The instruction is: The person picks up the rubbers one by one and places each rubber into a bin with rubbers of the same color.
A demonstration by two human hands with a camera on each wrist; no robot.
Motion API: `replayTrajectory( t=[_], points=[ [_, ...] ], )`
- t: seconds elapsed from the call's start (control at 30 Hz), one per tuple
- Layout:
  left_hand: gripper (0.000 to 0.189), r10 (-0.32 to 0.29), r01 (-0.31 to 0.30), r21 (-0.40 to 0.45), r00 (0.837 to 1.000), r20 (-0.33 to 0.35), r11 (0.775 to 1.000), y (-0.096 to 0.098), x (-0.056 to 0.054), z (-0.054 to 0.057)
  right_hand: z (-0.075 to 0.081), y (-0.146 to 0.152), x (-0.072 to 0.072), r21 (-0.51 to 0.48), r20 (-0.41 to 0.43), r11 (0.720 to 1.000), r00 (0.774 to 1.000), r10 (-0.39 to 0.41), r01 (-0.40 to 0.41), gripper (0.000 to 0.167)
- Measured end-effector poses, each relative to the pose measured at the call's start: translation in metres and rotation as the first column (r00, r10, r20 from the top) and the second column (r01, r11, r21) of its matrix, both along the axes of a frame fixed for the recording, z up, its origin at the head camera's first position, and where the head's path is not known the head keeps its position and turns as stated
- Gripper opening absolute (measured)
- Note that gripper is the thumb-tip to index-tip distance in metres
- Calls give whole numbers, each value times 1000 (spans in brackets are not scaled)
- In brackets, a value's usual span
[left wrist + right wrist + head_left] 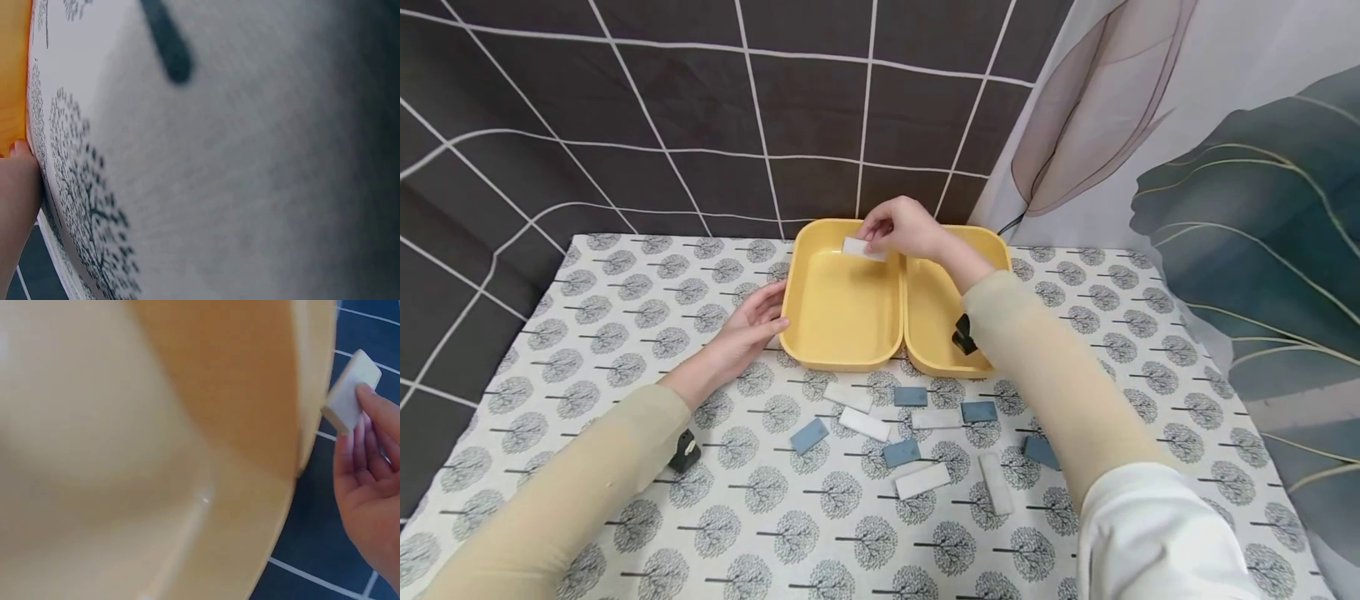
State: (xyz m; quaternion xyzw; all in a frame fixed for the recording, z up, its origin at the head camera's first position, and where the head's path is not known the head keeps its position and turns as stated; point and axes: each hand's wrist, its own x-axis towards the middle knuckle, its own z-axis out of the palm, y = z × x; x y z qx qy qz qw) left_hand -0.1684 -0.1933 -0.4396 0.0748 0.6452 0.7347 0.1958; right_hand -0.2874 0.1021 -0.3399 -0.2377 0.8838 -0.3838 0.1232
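Note:
My right hand (906, 227) pinches a small white rectangular block (354, 392) between thumb and fingers, above the back of the left yellow tray (842, 364). In the right wrist view that hand and block appear at the right edge, beyond the tray's wall. My left hand (748, 329) holds the left tray's outer side, its thumb at the rim; in the left wrist view only part of this hand shows. On the cloth in front lie several loose white blocks (922, 481) and several blue-grey blocks (901, 452).
A right yellow tray (940, 333) adjoins the left one, partly covered by my right arm. A tree-patterned cloth (647, 367) covers the table. Behind stands a dark wall covering with white grid lines (805, 108); a patterned curtain (1240, 208) hangs at the right.

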Motion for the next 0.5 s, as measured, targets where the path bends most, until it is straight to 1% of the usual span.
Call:
replayTrajectory(
  t=[0.13,0.37,0.5],
  points=[
    [75,-2,2,7,1000,-9,1000,1,2,1,-10,-7,-2,29,-33,1000,999,5,-4,14],
    [75,13,-12,18,1000,-9,1000,-1,4,2,-21,-17,-7,31,-18,998,999,46,-46,16],
    [75,19,-18,12,1000,-12,1000,-3,5,2,-27,-24,-9,52,-14,996,998,69,-68,16]
  ],
)
